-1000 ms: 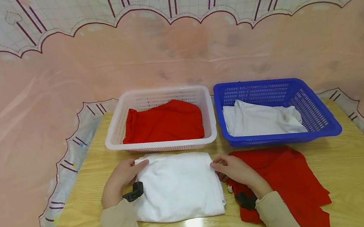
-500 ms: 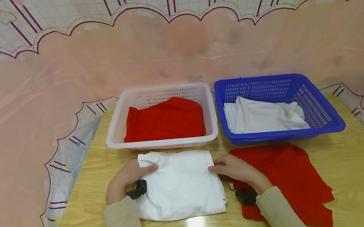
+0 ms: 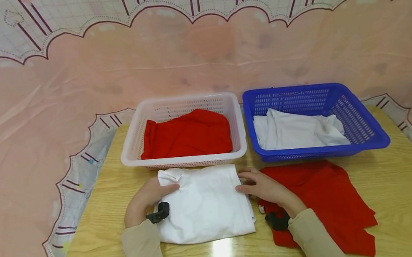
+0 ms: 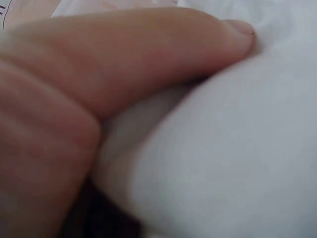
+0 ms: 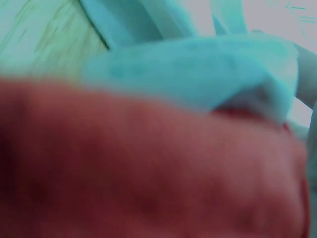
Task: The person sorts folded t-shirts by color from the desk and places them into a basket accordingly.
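Note:
A folded white cloth (image 3: 207, 204) lies on the table in front of the white basket. My left hand (image 3: 147, 199) grips its left side, the thumb on top near the far corner and the other fingers hidden beneath. In the left wrist view, that thumb (image 4: 218, 44) presses on the white fabric, with a fold bulging beside it. My right hand (image 3: 264, 187) holds the right edge, the thumb on top at the border. The right wrist view is blurred, with a raised fold of the cloth (image 5: 173, 69) beyond the hand.
A red cloth (image 3: 329, 203) lies spread at the right, partly under my right forearm. Behind stand a white basket (image 3: 184, 161) with red fabric inside and a blue basket (image 3: 319, 151) with white fabric inside. A patterned curtain (image 3: 198, 61) hangs behind the table.
The white cloth has shifted slightly away from me, toward the white basket. My left hand has moved right with its thumb further over the cloth. The baskets and red cloth stay put.

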A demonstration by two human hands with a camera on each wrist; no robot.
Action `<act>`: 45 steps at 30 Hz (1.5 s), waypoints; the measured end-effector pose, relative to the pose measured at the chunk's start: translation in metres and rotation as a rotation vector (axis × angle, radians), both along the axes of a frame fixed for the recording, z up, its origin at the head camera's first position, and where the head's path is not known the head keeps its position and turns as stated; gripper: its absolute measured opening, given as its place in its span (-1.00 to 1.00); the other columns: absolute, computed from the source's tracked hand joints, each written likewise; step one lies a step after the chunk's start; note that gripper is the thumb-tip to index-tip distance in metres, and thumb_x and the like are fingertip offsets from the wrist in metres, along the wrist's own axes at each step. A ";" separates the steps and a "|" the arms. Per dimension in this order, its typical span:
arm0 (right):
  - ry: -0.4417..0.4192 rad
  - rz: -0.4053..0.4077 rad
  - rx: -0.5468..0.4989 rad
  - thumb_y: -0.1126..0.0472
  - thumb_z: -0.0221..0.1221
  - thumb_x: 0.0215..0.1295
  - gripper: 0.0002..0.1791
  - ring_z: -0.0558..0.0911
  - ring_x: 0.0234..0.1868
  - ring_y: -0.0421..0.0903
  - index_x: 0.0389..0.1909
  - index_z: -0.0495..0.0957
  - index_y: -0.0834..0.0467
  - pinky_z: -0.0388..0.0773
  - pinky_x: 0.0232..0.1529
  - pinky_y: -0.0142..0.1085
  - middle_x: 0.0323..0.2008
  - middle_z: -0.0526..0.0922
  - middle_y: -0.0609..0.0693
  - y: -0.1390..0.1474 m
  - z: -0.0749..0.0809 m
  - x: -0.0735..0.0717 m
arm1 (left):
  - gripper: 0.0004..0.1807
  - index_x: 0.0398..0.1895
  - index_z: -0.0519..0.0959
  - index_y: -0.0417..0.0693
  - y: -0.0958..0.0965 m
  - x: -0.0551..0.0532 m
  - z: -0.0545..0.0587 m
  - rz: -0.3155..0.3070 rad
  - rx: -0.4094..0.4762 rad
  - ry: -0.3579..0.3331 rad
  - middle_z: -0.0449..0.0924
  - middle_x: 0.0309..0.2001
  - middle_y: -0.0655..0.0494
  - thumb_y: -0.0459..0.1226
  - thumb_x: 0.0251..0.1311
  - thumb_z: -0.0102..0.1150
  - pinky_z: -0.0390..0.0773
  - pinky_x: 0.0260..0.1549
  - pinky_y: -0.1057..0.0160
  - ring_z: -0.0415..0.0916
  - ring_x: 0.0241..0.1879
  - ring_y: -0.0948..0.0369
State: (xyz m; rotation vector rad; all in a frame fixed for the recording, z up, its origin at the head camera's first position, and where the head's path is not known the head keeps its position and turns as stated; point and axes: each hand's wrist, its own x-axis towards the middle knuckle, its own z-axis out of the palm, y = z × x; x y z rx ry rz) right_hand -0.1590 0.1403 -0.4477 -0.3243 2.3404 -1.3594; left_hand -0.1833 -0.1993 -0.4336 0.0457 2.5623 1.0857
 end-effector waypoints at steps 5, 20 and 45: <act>-0.002 0.068 -0.079 -0.02 0.15 0.15 -0.42 0.43 0.01 -0.07 0.18 0.32 0.09 0.38 0.02 -0.19 0.05 0.43 -0.02 -0.006 0.010 0.001 | -0.43 -0.04 0.46 -0.24 -0.004 -0.001 -0.005 0.038 0.038 -0.016 0.49 -0.10 -0.07 0.00 -0.01 0.21 0.34 -0.04 0.09 0.40 -0.11 0.08; -0.089 0.149 -0.108 -0.02 0.16 0.13 -0.51 0.49 -0.18 -0.08 0.07 0.34 0.06 0.43 -0.13 -0.23 -0.14 0.51 -0.05 -0.008 -0.007 0.002 | -0.55 -0.12 0.49 -0.11 0.007 0.005 -0.010 0.113 0.109 -0.061 0.49 -0.14 0.06 -0.03 -0.02 0.23 0.32 -0.05 0.13 0.38 -0.13 0.12; -0.160 -0.096 -0.343 0.17 0.02 0.25 -0.49 0.36 0.02 -0.01 0.22 0.19 0.09 0.27 0.09 -0.12 0.06 0.36 0.07 0.000 -0.012 -0.002 | -0.53 -0.03 0.46 -0.01 0.019 0.002 -0.002 -0.062 0.117 -0.003 0.50 -0.11 0.11 0.03 0.04 0.16 0.33 -0.01 0.15 0.40 -0.11 0.20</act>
